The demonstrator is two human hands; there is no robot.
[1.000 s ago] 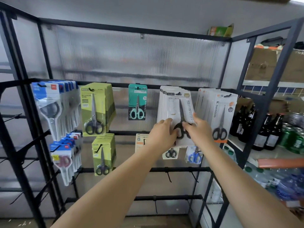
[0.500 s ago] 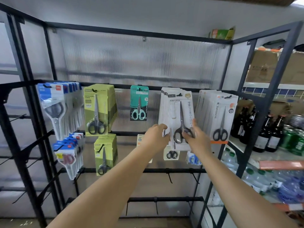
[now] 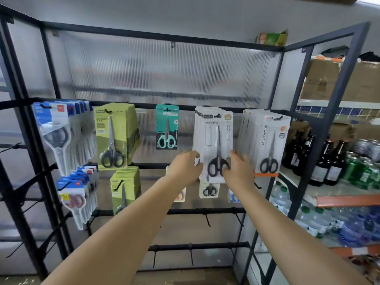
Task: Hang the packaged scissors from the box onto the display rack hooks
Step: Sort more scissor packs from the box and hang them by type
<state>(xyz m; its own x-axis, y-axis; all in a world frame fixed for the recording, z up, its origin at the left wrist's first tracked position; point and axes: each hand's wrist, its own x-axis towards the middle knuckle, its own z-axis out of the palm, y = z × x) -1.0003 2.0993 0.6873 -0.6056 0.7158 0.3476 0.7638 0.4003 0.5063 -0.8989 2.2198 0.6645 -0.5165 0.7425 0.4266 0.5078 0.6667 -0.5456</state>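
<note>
Head view: seating white scissors pack (image 3: 214,140) on hook (image 3: 217,115). L hand (image 3: 186,165) pinching left edge, R hand (image 3: 238,168) gripping lower right. Next, prob: let go, straighten stack.

"SCISSORS" on white pack (image 3: 265,145), green pack (image 3: 112,136)

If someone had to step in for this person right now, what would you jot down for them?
Left hand: fingers curled on the lower left edge of the white scissors pack.
Right hand: fingers on its lower right side, over the black handles.
The pack hangs at the front of a stack on the top-row hook, between the single teal scissors pack and the white-and-orange scissors packs.
Done: five top-row hooks hold packs.
Left: let go; the lower bare hooks are unfilled. The box is out of view.
</note>
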